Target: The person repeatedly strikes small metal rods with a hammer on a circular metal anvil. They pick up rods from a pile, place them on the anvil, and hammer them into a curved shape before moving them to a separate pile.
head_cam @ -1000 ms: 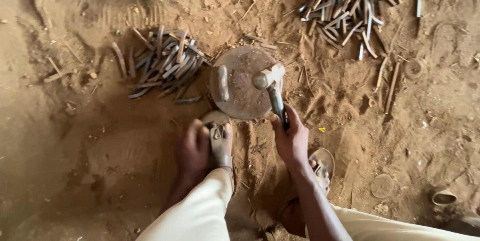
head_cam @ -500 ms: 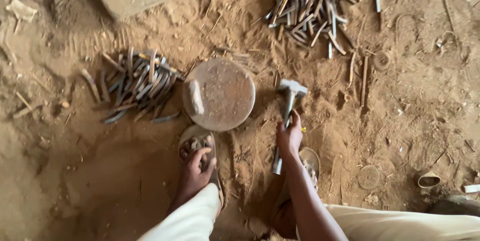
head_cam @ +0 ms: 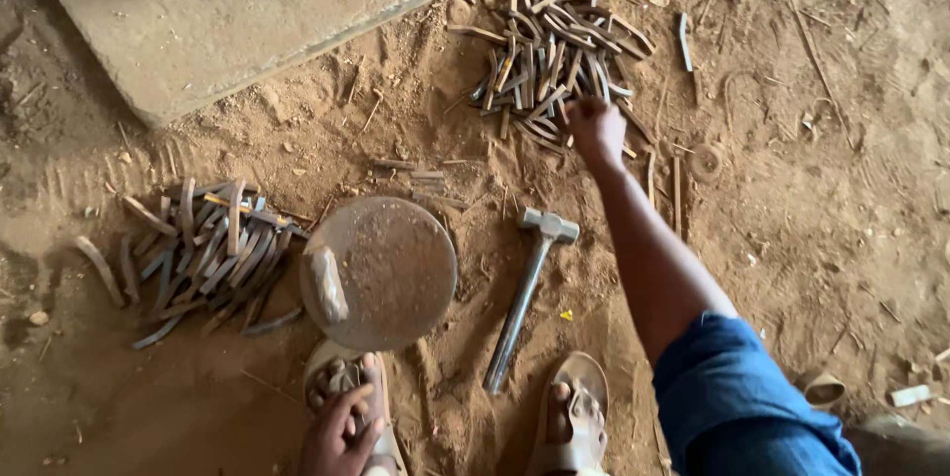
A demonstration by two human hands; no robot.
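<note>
The right hand has let go of the hammer, now lying at centre frame, and reaches the upper pile of metal strips, fingers curled; what it grips is unclear. The left hand rests loosely on the sandal at bottom.

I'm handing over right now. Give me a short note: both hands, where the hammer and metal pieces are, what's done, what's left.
Right hand: stretched out to the far pile of metal strips, at its near edge; grip unclear.
Left hand: resting on the left sandalled foot, holding nothing.
Hammer: lying on the sand, unheld, right of the round metal block.
Near pile of strips: left of the block.
Done: hammer put down. Left: no strip on the block yet.
</note>
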